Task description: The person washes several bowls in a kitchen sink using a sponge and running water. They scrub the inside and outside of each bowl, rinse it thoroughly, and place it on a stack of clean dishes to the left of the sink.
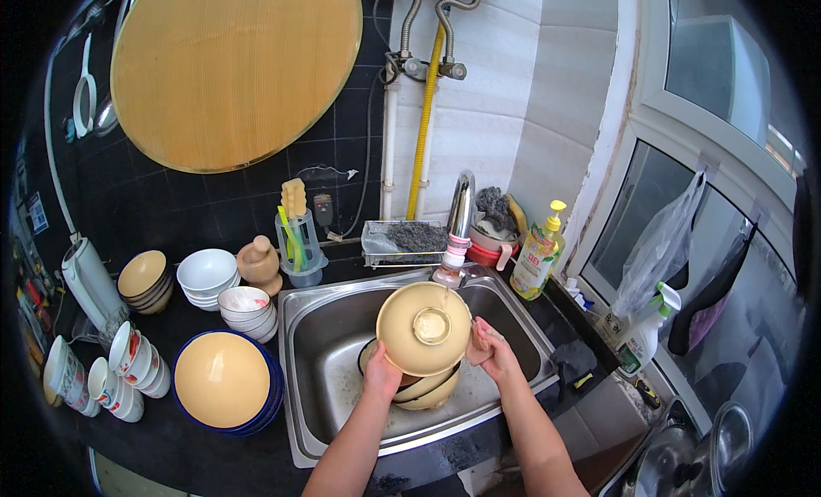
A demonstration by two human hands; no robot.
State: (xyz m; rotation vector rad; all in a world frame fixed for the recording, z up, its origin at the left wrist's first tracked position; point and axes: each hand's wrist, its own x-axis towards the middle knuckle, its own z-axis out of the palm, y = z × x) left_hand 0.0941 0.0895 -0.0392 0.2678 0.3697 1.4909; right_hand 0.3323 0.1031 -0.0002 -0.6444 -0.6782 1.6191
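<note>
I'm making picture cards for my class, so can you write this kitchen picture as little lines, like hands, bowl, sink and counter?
Left hand: gripping the lower-left rim of the yellow bowl
Right hand: at the bowl's right edge; exact grip unclear
Held bowl: bottom facing the camera
Sink: metal, with more bowls inside
Faucet: shiny, beyond the bowl
Left counter: white bowls, blue-edged stack
Right of faucet: bottle with yellow pump

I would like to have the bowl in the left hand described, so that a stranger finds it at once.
Start at the steel sink and its chrome tap. Below this tap, the left hand grips a cream bowl from the left. Unlike the bowls beneath it in the sink, this one is lifted, its round foot facing the viewer.
</note>
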